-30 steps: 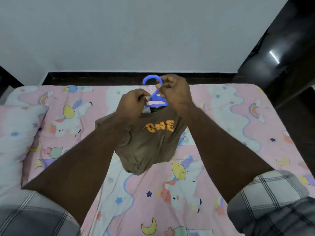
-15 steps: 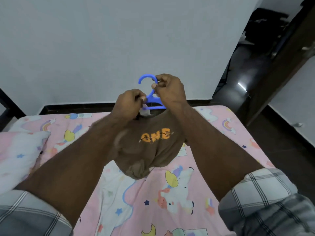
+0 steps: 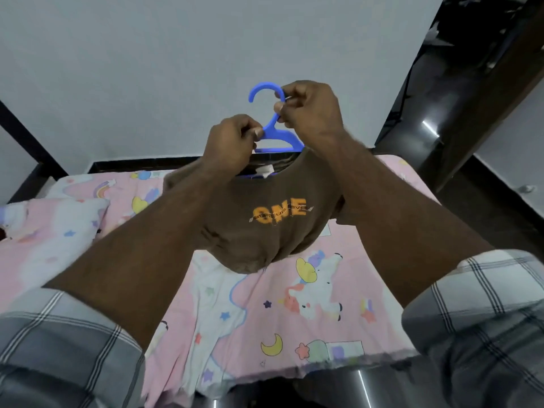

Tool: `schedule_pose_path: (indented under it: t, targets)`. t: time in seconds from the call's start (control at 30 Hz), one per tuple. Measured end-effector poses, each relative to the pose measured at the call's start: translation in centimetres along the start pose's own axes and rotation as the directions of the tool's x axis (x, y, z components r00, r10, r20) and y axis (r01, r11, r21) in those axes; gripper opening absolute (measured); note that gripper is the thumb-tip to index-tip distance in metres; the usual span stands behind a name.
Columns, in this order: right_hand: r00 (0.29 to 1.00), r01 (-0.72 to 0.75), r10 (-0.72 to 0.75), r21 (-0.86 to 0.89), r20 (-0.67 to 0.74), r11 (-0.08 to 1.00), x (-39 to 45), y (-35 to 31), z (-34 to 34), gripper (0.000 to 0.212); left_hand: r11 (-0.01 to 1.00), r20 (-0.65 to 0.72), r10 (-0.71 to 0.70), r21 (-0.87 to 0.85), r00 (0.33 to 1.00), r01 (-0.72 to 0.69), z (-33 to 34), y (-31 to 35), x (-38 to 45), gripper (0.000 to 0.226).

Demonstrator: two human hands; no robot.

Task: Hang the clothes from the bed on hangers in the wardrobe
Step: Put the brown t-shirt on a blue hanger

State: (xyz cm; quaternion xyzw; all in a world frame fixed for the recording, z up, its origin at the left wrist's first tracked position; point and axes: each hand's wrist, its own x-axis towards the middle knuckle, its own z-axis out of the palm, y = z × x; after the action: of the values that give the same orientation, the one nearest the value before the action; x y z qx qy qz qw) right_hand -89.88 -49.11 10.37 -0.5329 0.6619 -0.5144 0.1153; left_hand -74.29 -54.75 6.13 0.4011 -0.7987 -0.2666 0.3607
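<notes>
Over the pink bed (image 3: 338,304), left hand (image 3: 229,142) and right hand (image 3: 309,110) both pinch the blue hanger (image 3: 276,134); I'd seat the brown shirt (image 3: 270,225) evenly before the wardrobe.

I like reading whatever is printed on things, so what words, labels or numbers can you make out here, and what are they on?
"ONE": large orange letters on the chest of the brown T-shirt.
A thin line of small dark text runs across those letters: too small and blurred to read.
The white neck label inside the collar: no print can be made out.
The blue hanger and the pink bedsheet show no writing, only pictures.
</notes>
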Motion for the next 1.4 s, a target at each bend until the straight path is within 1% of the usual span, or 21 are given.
schedule_pose_path:
  t: [0.03, 0.07, 0.1, 0.17, 0.2, 0.27, 0.33, 0.4, 0.5, 0.53, 0.63, 0.7, 0.8, 0.9, 1.0, 1.13, 1.33, 1.4]
  targets:
    - [0.999, 0.027, -0.027, 0.012, -0.036, 1.0, 0.0, -0.6, -0.1, 0.014, 1.0, -0.05, 0.018, -0.014, 0.999, -0.019, -0.3, 0.3, 0.1, 0.017]
    - [0.997, 0.045, -0.044, 0.017, -0.056, 0.999, 0.0, -1.1, -0.2, 0.015, 0.999, -0.071, 0.025, -0.026, 0.997, -0.027, -0.7, 0.6, 0.3, 0.017]
    - [0.998, 0.053, -0.052, 0.01, -0.044, 0.999, 0.1, -1.5, -0.3, 0.017, 0.999, -0.062, 0.026, -0.026, 0.998, -0.027, -1.0, 1.0, 0.4, 0.017]
    - [0.998, 0.045, -0.043, -0.033, 0.052, 0.998, 0.3, -2.2, -0.8, 0.025, 1.0, -0.047, 0.009, -0.002, 0.999, -0.009, -1.7, 1.4, 0.4, 0.018]
    - [0.997, 0.04, -0.036, -0.048, 0.075, 0.998, 0.4, -2.3, -1.2, 0.029, 1.0, -0.076, -0.007, 0.002, 0.997, 0.008, -2.3, 1.6, 0.5, 0.019]
    - [0.999, 0.036, -0.035, -0.056, 0.03, 0.998, 0.8, -2.5, -2.5, 0.031, 0.999, -0.177, -0.038, -0.019, 0.984, 0.035, -3.9, 2.2, 0.9, 0.02]
    - [0.998, 0.049, -0.054, -0.1, -0.041, 0.994, 1.0, -2.7, -4.1, 0.028, 0.998, -0.267, -0.03, -0.066, 0.963, 0.013, -5.6, 3.1, 1.6, 0.02]
    - [0.994, 0.08, -0.092, -0.166, -0.066, 0.983, 1.0, -3.0, -5.4, 0.026, 0.996, -0.306, -0.005, -0.089, 0.952, -0.023, -7.1, 4.1, 2.2, 0.02]
    - [0.989, 0.098, -0.118, -0.205, -0.09, 0.974, 1.0, -3.6, -7.3, 0.025, 0.998, -0.236, -0.001, -0.064, 0.972, -0.015, -8.6, 4.9, 2.6, 0.02]
    - [0.989, 0.094, -0.116, -0.209, -0.096, 0.973, 1.0, -3.7, -7.9, 0.025, 0.999, -0.231, 0.002, -0.049, 0.973, -0.014, -9.0, 5.0, 2.7, 0.02]
    - [0.988, 0.08, -0.108, -0.242, -0.107, 0.967, 0.9, -4.1, -9.7, 0.026, 0.997, -0.335, 0.024, -0.054, 0.942, -0.045, -10.7, 6.3, 3.2, 0.021]
    - [0.989, 0.074, -0.105, -0.262, -0.103, 0.962, 0.9, -4.4, -10.5, 0.027, 0.998, -0.327, 0.032, -0.041, 0.944, -0.048, -11.6, 7.2, 3.4, 0.02]
    - [0.993, 0.061, -0.085, -0.276, -0.077, 0.959, 0.8, -5.0, -11.3, 0.029, 0.999, -0.307, 0.049, -0.007, 0.95, -0.054, -12.0, 7.9, 3.3, 0.02]
    - [0.998, 0.048, -0.059, -0.293, -0.029, 0.955, 0.4, -4.9, -11.8, 0.027, 0.998, -0.307, 0.043, -0.036, 0.951, -0.057, -12.2, 8.2, 3.0, 0.02]
    - [1.0, 0.021, -0.021, -0.264, 0.001, 0.964, -0.2, -4.5, -12.2, 0.025, 0.998, -0.294, 0.032, -0.048, 0.955, -0.048, -12.6, 8.4, 2.9, 0.02]
    - [0.998, -0.03, 0.044, -0.246, 0.051, 0.969, -0.7, -3.8, -13.3, 0.029, 0.996, -0.297, 0.015, -0.077, 0.955, -0.039, -13.4, 8.4, 3.0, 0.019]
    - [0.991, -0.05, 0.092, -0.356, 0.101, 0.933, -0.4, -3.6, -15.1, 0.035, 0.997, -0.29, 0.022, -0.064, 0.957, -0.042, -14.0, 8.2, 3.1, 0.019]
    - [0.994, -0.037, 0.073, -0.368, 0.085, 0.929, -0.3, -3.3, -16.0, 0.035, 0.997, -0.298, 0.021, -0.068, 0.954, -0.043, -14.0, 8.2, 3.3, 0.019]
